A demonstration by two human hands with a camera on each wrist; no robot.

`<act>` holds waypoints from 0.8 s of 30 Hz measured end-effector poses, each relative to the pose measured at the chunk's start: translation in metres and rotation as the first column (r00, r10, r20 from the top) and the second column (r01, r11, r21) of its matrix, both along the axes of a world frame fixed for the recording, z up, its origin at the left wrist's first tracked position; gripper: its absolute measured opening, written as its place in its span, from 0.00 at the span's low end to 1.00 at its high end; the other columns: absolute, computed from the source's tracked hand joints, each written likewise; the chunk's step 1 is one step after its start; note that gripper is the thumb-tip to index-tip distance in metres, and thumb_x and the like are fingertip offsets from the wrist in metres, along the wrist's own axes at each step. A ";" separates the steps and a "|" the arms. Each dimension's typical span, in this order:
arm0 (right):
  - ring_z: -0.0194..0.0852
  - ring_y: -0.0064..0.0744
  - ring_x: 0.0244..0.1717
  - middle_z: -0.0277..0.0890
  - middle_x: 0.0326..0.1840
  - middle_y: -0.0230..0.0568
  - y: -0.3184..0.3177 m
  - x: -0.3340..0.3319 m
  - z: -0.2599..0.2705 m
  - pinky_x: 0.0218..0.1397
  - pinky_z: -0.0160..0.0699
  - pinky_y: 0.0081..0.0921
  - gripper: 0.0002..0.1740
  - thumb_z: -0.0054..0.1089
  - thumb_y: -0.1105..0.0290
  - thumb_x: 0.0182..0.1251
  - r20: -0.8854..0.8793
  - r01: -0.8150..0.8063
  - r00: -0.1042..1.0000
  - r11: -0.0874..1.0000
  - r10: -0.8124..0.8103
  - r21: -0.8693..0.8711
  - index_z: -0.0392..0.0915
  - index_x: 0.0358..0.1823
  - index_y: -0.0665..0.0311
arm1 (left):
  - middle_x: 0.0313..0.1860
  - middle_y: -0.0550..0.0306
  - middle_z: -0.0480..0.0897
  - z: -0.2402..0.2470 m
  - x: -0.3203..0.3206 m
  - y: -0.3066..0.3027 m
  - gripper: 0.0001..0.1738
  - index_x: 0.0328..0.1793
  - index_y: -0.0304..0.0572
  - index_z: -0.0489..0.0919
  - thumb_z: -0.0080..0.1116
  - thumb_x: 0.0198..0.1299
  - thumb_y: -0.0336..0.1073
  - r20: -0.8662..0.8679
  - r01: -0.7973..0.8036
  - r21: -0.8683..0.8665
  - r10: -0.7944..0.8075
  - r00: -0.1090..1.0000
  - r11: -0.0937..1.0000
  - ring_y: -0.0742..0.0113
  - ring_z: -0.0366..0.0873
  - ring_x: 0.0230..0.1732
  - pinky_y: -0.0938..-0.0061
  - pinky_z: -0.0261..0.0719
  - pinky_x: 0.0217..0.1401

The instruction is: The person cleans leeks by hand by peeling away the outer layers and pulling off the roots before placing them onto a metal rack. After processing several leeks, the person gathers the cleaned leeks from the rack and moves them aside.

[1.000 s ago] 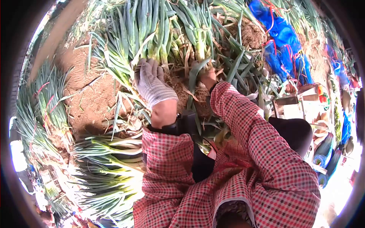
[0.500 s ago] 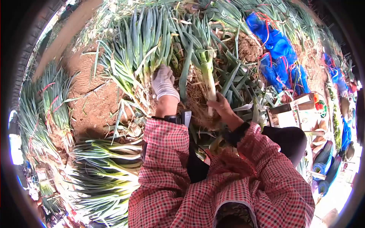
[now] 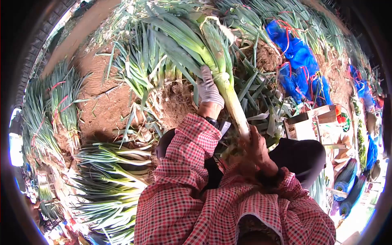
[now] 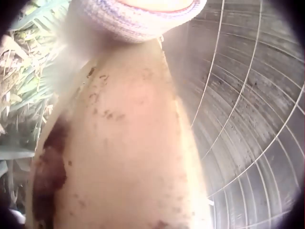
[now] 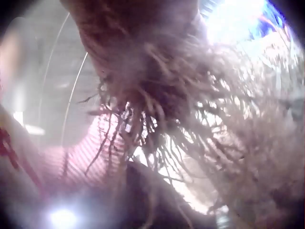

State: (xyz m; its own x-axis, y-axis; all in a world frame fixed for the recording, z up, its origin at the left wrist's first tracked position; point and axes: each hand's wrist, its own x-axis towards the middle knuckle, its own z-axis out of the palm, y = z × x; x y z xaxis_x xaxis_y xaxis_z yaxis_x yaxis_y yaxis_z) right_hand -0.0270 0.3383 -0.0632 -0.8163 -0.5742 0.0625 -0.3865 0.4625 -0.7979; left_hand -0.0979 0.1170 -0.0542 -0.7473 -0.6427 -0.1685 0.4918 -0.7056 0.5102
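A long leek [image 3: 232,102] with broad green leaves and a white stalk slants between both hands. My gloved left hand [image 3: 210,90] holds it below the leaves, thumb along its side, other fingers mostly hidden. The bare right hand [image 3: 259,150] grips the lower white end, close to my body. In the right wrist view, the leek's brown stringy roots [image 5: 162,90] hang down. The left wrist view shows mainly the wrist and the knitted glove cuff [image 4: 138,21]. Beyond the left hand, more leeks [image 3: 139,61] lie in a bunch with their roots toward me.
Trimmed-looking leeks [image 3: 110,183] are laid out at the lower left. Tied bundles [image 3: 53,102] lie farther left on bare soil [image 3: 98,98]. Blue netting [image 3: 302,61] with red ties is at the upper right, near a wooden frame [image 3: 310,118]. Loose leaves [image 3: 255,90] litter the ground.
The right hand has pulled a leek from the pile toward my body. My left hand has left the bunch, moved right and taken hold of that leek's upper stalk.
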 end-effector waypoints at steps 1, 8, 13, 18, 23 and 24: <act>0.80 0.50 0.35 0.77 0.35 0.53 -0.002 0.002 -0.002 0.35 0.75 0.36 0.30 0.71 0.60 0.51 -0.002 0.049 0.999 0.999 -0.049 0.022 0.68 0.50 0.67 | 0.38 0.54 0.80 0.003 0.001 -0.001 0.28 0.53 0.37 0.73 0.50 0.64 0.57 0.031 -0.056 -0.048 0.058 0.998 0.997 0.63 0.79 0.30 0.69 0.82 0.36; 0.78 0.43 0.27 0.77 0.26 0.47 -0.003 -0.017 0.012 0.31 0.75 0.33 0.23 0.68 0.60 0.53 -0.022 -0.149 0.989 0.988 0.148 -0.040 0.75 0.45 0.68 | 0.49 0.54 0.78 -0.021 0.016 -0.040 0.20 0.56 0.38 0.72 0.43 0.69 0.46 -0.202 0.351 0.033 -0.338 0.919 0.936 0.60 0.78 0.45 0.68 0.79 0.45; 0.67 0.20 0.33 0.74 0.32 0.28 -0.008 -0.013 0.023 0.35 0.71 0.23 0.27 0.67 0.58 0.57 0.578 -0.185 0.699 0.888 0.421 -0.422 0.74 0.49 0.73 | 0.39 0.59 0.74 -0.038 0.029 -0.007 0.18 0.43 0.44 0.73 0.39 0.68 0.49 0.165 0.495 -0.226 -0.468 0.868 0.839 0.67 0.71 0.37 0.75 0.69 0.37; 0.65 0.18 0.37 0.74 0.35 0.30 -0.053 -0.021 0.062 0.40 0.68 0.19 0.24 0.68 0.64 0.56 0.464 -0.261 0.748 0.853 0.475 -0.452 0.75 0.48 0.74 | 0.50 0.57 0.72 -0.024 0.041 0.035 0.27 0.53 0.46 0.71 0.35 0.65 0.59 0.122 0.234 -0.034 -0.228 0.966 0.972 0.63 0.68 0.50 0.67 0.66 0.51; 0.67 0.18 0.38 0.75 0.38 0.32 -0.047 -0.029 0.063 0.41 0.69 0.18 0.24 0.69 0.67 0.56 0.357 -0.268 0.814 0.842 0.458 -0.468 0.75 0.50 0.73 | 0.61 0.55 0.70 0.020 0.051 -0.057 0.38 0.62 0.48 0.68 0.31 0.61 0.69 -0.110 0.056 0.184 -0.036 0.993 0.981 0.58 0.65 0.62 0.59 0.62 0.64; 0.67 0.19 0.38 0.75 0.38 0.32 -0.042 -0.028 0.059 0.41 0.70 0.18 0.24 0.68 0.67 0.56 0.374 -0.246 0.814 0.846 0.446 -0.474 0.74 0.50 0.73 | 0.63 0.55 0.70 0.029 0.061 -0.078 0.40 0.64 0.49 0.68 0.30 0.61 0.71 -0.183 0.065 0.231 -0.023 0.983 0.971 0.58 0.64 0.64 0.57 0.62 0.66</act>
